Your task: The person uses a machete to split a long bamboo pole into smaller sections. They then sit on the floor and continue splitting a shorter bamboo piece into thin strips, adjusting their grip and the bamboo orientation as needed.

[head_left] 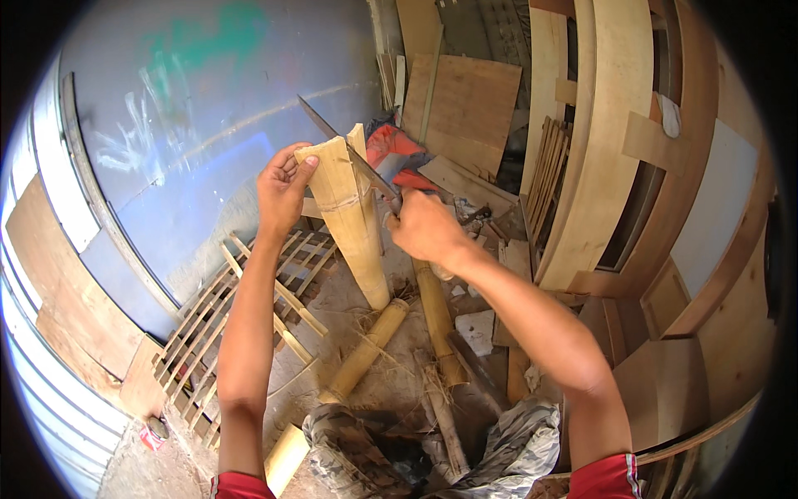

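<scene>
An upright length of yellow bamboo point(347, 220) stands before me, its foot by another bamboo piece on the floor. My left hand point(281, 190) is closed on its top left edge, thumb on the near face. A long knife point(374, 175) sits in a split at the bamboo's upper right, its tip pointing up and left past the top. My right hand point(428, 231) is wrapped round the knife's handle, mostly hidden by the fingers. To the right of the split rises a narrower strip of the bamboo point(359, 137).
On the floor lie a short bamboo piece point(366, 353), a longer one point(439, 320) and wood scraps. A slatted lattice point(224, 312) leans at left, near a painted wall point(208, 108). Wooden panels point(594, 141) stand close on the right. Orange-red cloth point(395, 150) lies behind.
</scene>
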`<state>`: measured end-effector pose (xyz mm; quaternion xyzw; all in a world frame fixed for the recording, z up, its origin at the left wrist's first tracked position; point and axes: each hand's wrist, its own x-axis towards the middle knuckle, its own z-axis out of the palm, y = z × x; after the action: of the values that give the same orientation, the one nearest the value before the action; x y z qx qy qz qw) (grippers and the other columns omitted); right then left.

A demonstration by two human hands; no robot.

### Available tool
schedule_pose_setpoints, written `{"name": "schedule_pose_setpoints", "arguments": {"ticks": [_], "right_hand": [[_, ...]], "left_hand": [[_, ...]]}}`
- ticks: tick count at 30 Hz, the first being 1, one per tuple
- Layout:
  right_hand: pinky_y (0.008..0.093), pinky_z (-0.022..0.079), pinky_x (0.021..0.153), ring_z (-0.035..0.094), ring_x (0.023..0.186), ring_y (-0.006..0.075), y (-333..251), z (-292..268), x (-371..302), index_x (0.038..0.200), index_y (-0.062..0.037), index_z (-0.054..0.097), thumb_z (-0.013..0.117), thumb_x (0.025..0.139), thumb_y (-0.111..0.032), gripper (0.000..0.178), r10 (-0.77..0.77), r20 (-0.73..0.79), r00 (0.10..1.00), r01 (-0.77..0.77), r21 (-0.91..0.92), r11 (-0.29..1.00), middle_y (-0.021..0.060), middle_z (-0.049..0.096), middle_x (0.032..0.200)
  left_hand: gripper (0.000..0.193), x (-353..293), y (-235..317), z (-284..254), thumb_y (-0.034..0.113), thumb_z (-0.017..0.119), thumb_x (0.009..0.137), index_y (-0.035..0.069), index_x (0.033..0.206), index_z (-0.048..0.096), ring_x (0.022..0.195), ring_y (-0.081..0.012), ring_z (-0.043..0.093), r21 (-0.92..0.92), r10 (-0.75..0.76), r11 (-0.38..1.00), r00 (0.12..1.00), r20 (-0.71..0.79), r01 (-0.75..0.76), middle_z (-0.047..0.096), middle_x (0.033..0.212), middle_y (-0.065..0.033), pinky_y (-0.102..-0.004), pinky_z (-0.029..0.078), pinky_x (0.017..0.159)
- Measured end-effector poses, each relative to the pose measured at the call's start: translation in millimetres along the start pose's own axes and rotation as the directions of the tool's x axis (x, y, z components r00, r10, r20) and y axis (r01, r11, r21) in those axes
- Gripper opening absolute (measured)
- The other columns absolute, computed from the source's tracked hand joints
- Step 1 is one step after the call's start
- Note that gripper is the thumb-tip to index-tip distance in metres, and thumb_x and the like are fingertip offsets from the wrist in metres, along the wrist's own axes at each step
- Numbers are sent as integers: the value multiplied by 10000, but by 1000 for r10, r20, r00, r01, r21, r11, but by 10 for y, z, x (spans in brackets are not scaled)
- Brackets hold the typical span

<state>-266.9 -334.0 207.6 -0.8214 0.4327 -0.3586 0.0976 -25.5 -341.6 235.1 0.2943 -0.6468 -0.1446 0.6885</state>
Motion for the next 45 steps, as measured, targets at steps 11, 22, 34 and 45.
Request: {"name": "schedule_pose_setpoints", "arguments": {"ticks": [11,22,34,45], "right_hand": [[438,557,667,707,676,372,43,-101,38,830,76,648,653,874,-206,286,150,172,974,-186,221,957,249,664,678],[328,398,396,474,412,129,-308,604,-757,693,-48,507,784,872,-354,450,274,330,903,-427,633,646,20,489,523],[273,374,426,482,474,97,-240,1010,-1063,805,-77,492,735,854,2,261,43,416,908,-417,896,154,9,517,630],[320,400,473,496,498,108,-38,930,-886,778,-49,537,722,845,-98,202,238,230,944,-323,794,514,7,524,576]], "left_hand": [[253,59,-164,183,141,635,994,-18,1188,599,987,-108,654,-139,-56,989,998,17,58,703,1077,-77,-250,523,869],[475,-358,-205,528,352,395,1075,27,731,437,633,-118,378,273,228,958,805,-548,-85,406,641,-23,-324,339,580],[435,-567,-106,392,279,382,1039,28,684,403,585,-124,354,207,298,951,868,-397,-231,386,609,-24,-323,300,546],[404,-388,-189,607,216,427,1010,-15,680,449,516,-173,382,284,339,930,845,-414,-234,398,553,-102,-378,335,501]]}}
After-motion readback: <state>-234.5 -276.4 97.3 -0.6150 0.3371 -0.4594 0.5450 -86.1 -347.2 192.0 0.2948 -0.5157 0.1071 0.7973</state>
